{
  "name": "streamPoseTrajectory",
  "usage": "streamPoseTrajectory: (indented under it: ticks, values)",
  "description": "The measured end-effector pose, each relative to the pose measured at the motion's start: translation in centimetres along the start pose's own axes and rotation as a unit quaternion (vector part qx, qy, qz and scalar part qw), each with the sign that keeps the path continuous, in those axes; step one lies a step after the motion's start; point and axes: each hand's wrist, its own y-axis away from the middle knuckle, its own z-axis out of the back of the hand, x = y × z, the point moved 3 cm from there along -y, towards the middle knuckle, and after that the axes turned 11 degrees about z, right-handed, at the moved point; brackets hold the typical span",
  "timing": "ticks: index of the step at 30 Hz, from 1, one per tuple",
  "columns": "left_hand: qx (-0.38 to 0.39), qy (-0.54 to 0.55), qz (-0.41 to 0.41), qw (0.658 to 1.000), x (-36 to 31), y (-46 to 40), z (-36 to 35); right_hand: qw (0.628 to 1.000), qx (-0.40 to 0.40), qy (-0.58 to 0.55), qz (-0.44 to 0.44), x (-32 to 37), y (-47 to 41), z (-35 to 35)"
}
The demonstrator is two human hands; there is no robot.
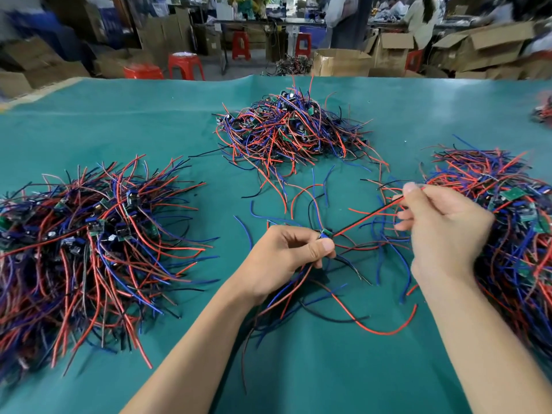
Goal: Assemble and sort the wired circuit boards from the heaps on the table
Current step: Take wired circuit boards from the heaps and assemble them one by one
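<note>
From the head view, a teal, slightly creased mat covers the tabletop (298, 369), filling most of the frame. Beyond its far edge, along the top of the frame, stand red plastic stools (185, 65), open cardboard boxes (340, 61) and blurred workbenches.

Three tangled heaps of thin red, blue and black wires with small green boards lie on the mat: one at left (89, 243), one at upper centre (292, 130), one at right (516, 222).

Low in the centre, the left hand (286, 258) has its fingers curled in a tight grip on a small circuit board (326, 233), with loose wires trailing below the hand. The right hand (445, 231) pinches the board's red and black wire pair (370, 218) between thumb and forefinger, stretched straight and taut between the hands.
</note>
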Motion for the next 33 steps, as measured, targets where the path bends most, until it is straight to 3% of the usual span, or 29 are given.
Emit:
streamPoseTrajectory:
  ticks: [3, 6, 8, 12, 15, 20, 27, 33]
  values:
    - [-0.017, 0.009, -0.008, 1.000, -0.2, 0.0, 0.2, 0.993, -0.083, -0.058, -0.056, -0.6, -0.6, 1.0]
    - [-0.026, 0.034, 0.003, 0.999, 0.1, 0.0, 0.4, 0.995, -0.084, -0.032, -0.034, -0.3, -0.1, 0.6]
    - [-0.029, 0.049, 0.005, 0.998, 0.3, -0.1, 0.3, 0.999, -0.014, -0.023, -0.027, 0.2, 1.2, -0.8]
    - [-0.045, 0.064, -0.004, 0.997, 0.2, -0.1, 0.5, 0.963, 0.259, 0.041, -0.059, 0.2, 4.6, -4.4]
    - [-0.039, 0.062, -0.005, 0.997, 0.1, -0.2, 0.2, 0.936, 0.347, 0.048, -0.024, 0.4, 5.9, -5.0]
    - [-0.040, 0.070, 0.006, 0.997, 0.0, -0.2, 0.0, 0.929, 0.361, 0.068, 0.045, 0.8, 5.5, -4.8]
    - [-0.039, 0.049, 0.019, 0.998, 0.3, -0.2, 0.3, 0.919, 0.379, 0.083, 0.064, 1.2, 5.8, -5.1]
    - [-0.031, 0.057, -0.001, 0.998, 0.0, 0.0, 0.4, 0.953, 0.280, 0.052, 0.108, 2.0, 6.3, -5.1]
